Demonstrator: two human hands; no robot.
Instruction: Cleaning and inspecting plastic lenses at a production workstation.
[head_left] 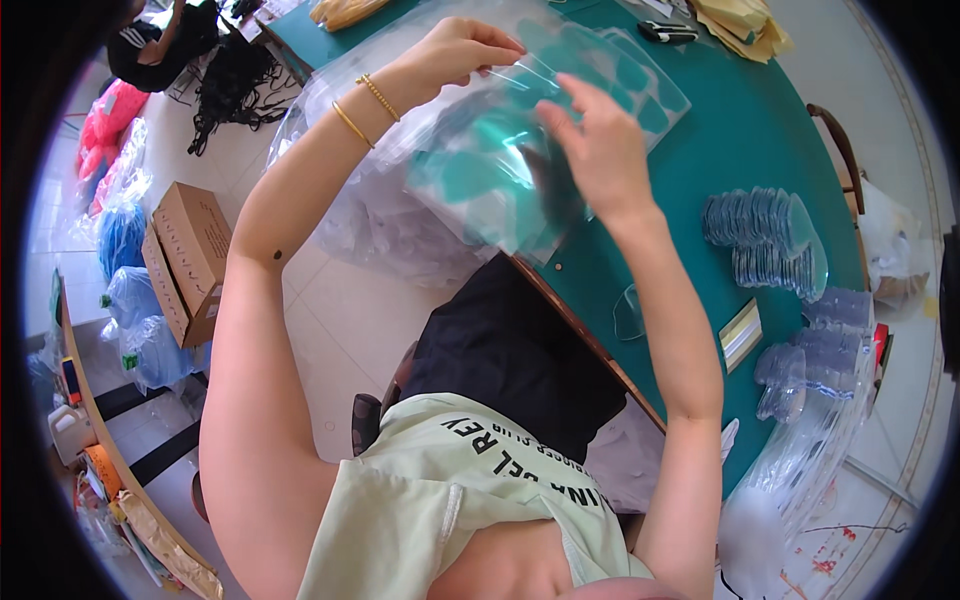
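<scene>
My left hand (462, 58) is closed in a pinch on the upper edge of a clear plastic sheet (475, 180), its wrist ringed by two gold bangles. On the sheet's right side is my right hand (605, 140), slightly blurred, with thumb and forefinger curled at the same edge. The sheet hangs tilted and glossy over the table's near-left edge, and green shows through its rounded shapes. Behind it on the table lie more clear sheets (645, 85) with rounded cut-outs. A large clear plastic bag (385, 225) of crumpled film bulges below my left wrist.
Stacked clear curved pieces (765, 240) stand right on the green table (680, 200), near a small pale-yellow box (740, 335) and bundled clear pieces (830, 345). A black tool (667, 32) lies at the back. Left are a cardboard box (190, 255) and another person (150, 45).
</scene>
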